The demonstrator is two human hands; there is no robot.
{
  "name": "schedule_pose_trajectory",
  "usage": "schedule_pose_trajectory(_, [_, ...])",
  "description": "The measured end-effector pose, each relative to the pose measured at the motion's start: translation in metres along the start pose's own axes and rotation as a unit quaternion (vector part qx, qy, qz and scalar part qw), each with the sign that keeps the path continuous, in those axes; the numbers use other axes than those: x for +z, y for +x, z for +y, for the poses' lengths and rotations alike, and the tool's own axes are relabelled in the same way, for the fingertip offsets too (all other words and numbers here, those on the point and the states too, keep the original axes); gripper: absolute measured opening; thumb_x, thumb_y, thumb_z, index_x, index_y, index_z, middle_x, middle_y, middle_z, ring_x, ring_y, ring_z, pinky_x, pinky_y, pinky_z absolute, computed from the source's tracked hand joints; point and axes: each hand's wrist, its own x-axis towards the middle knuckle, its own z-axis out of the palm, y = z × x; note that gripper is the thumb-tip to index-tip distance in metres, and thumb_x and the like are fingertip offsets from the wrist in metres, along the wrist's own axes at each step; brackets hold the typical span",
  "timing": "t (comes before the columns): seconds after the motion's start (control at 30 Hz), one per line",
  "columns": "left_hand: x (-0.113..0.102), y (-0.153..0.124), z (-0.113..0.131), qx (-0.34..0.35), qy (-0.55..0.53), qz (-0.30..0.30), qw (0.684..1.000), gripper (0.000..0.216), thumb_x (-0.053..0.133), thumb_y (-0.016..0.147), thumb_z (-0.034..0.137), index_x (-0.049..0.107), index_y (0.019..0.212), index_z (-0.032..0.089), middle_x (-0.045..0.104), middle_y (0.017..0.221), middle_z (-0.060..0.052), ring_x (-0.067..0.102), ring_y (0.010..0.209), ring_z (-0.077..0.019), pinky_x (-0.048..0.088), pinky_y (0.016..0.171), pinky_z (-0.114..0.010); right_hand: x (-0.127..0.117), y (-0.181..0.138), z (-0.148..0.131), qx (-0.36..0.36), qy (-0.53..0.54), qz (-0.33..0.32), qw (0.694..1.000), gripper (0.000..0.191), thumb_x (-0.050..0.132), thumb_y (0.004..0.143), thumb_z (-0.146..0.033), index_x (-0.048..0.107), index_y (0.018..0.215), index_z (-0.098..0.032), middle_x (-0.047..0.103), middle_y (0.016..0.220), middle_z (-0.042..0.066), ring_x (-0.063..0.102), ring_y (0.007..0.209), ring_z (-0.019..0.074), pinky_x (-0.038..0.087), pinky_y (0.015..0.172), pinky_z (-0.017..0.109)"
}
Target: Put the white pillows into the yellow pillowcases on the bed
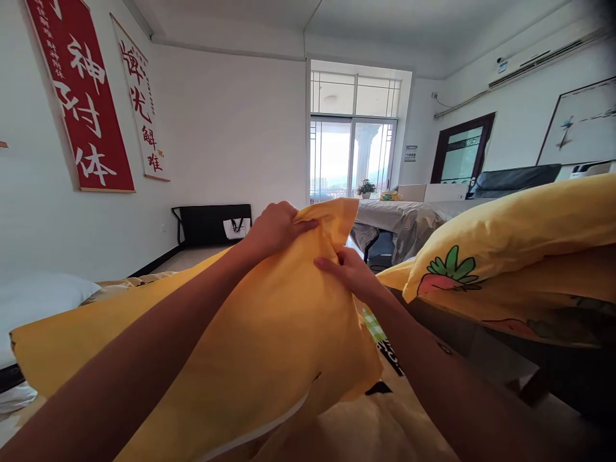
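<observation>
A plain yellow pillowcase point(283, 314) stretches across the middle of the view, with a whitish edge running along its lower side. My left hand point(276, 228) grips its upper edge, thumb pressed on the fabric. At the far corner, my right hand point(353, 273) pinches the cloth slightly lower and to the right. The fabric is bunched between both hands, and the corner sticks up above them. Whether a pillow fills the case I cannot tell. To the right lies a plump yellow pillow point(510, 231) printed with a red radish and green leaves.
Below the pillowcase spreads a beige bed sheet point(385, 427) with printed patches. A white pillow point(45, 301) lies at the left. Farther back are a plastic-covered table point(399, 215), a black bench point(209, 224) with a white bag point(237, 228), and a window point(332, 154).
</observation>
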Motion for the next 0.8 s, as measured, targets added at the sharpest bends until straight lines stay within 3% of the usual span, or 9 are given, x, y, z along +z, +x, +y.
schedule_pose_trajectory(0.2, [-0.016, -0.005, -0.003, -0.053, -0.157, -0.089, 0.982, 0.042, 0.069, 0.069, 0.053, 0.050, 0.059, 0.018, 0.053, 0.056, 0.001, 0.048, 0.045, -0.0094, 0.032, 0.041, -0.021, -0.007, -0.004, 0.020, -0.054, 0.033, 0.097, 0.993, 0.043, 0.081, 0.058, -0.045, 0.065, 0.090, -0.020, 0.071, 0.087, 0.001, 0.066, 0.077, 0.0195, 0.053, 0.065, 0.028])
schedule_pose_trajectory(0.33, [-0.021, -0.006, 0.000, -0.056, -0.175, -0.125, 0.975, 0.040, 0.070, 0.069, 0.052, 0.053, 0.059, 0.017, 0.057, 0.057, -0.001, 0.053, 0.045, -0.0102, 0.037, 0.040, -0.021, -0.009, -0.007, 0.015, 0.025, 0.068, 0.021, 0.997, 0.044, 0.079, 0.058, -0.050, 0.067, 0.086, -0.018, 0.072, 0.082, 0.004, 0.068, 0.073, 0.0221, 0.054, 0.064, 0.031])
schedule_pose_trajectory(0.4, [-0.018, -0.006, 0.007, -0.025, -0.175, -0.127, 0.976, 0.040, 0.070, 0.071, 0.050, 0.052, 0.058, 0.016, 0.057, 0.057, -0.001, 0.052, 0.045, -0.0093, 0.037, 0.041, -0.020, -0.001, -0.009, 0.006, 0.012, 0.073, 0.002, 0.997, 0.046, 0.079, 0.059, -0.050, 0.068, 0.091, -0.018, 0.072, 0.084, 0.005, 0.068, 0.075, 0.0233, 0.055, 0.065, 0.033])
schedule_pose_trajectory(0.5, [-0.012, -0.011, 0.015, 0.046, -0.219, -0.158, 0.962, 0.035, 0.070, 0.072, 0.046, 0.057, 0.065, 0.015, 0.061, 0.066, -0.001, 0.056, 0.053, -0.0093, 0.042, 0.047, -0.019, 0.013, -0.010, -0.010, -0.103, 0.041, 0.103, 0.988, 0.042, 0.076, 0.064, -0.050, 0.067, 0.091, -0.019, 0.071, 0.087, 0.005, 0.066, 0.078, 0.0223, 0.054, 0.066, 0.033])
schedule_pose_trajectory(0.57, [-0.014, -0.019, 0.012, 0.070, -0.267, -0.179, 0.944, 0.030, 0.069, 0.074, 0.045, 0.062, 0.082, 0.017, 0.066, 0.079, -0.002, 0.062, 0.064, -0.0121, 0.047, 0.054, -0.020, 0.016, -0.009, -0.017, -0.176, -0.018, 0.199, 0.964, 0.036, 0.072, 0.069, -0.051, 0.066, 0.082, -0.018, 0.068, 0.080, 0.004, 0.064, 0.075, 0.0210, 0.052, 0.062, 0.032])
schedule_pose_trajectory(0.67, [-0.027, -0.041, -0.012, 0.018, -0.243, -0.248, 0.938, 0.040, 0.069, 0.072, 0.046, 0.060, 0.102, 0.021, 0.068, 0.092, -0.002, 0.065, 0.076, -0.0179, 0.049, 0.058, -0.023, 0.006, -0.006, -0.018, -0.229, -0.098, 0.305, 0.919, 0.035, 0.066, 0.074, -0.053, 0.061, 0.069, -0.019, 0.060, 0.068, 0.004, 0.057, 0.067, 0.0190, 0.046, 0.054, 0.031])
schedule_pose_trajectory(0.73, [-0.040, -0.059, -0.040, -0.047, -0.177, -0.332, 0.925, 0.039, 0.067, 0.073, 0.050, 0.062, 0.100, 0.023, 0.068, 0.091, -0.001, 0.066, 0.077, -0.0196, 0.048, 0.057, -0.023, -0.006, -0.004, -0.014, -0.242, -0.124, 0.353, 0.895, 0.035, 0.064, 0.076, -0.053, 0.057, 0.065, -0.020, 0.055, 0.064, 0.003, 0.053, 0.063, 0.0176, 0.043, 0.052, 0.030])
schedule_pose_trajectory(0.8, [-0.050, -0.079, -0.069, -0.085, -0.130, -0.374, 0.914, 0.034, 0.058, 0.080, 0.053, 0.063, 0.094, 0.023, 0.068, 0.088, -0.001, 0.066, 0.078, -0.0202, 0.047, 0.058, -0.023, -0.014, -0.003, -0.009, -0.250, -0.149, 0.384, 0.876, 0.037, 0.063, 0.077, -0.052, 0.053, 0.062, -0.020, 0.050, 0.061, 0.001, 0.048, 0.059, 0.0158, 0.039, 0.050, 0.029])
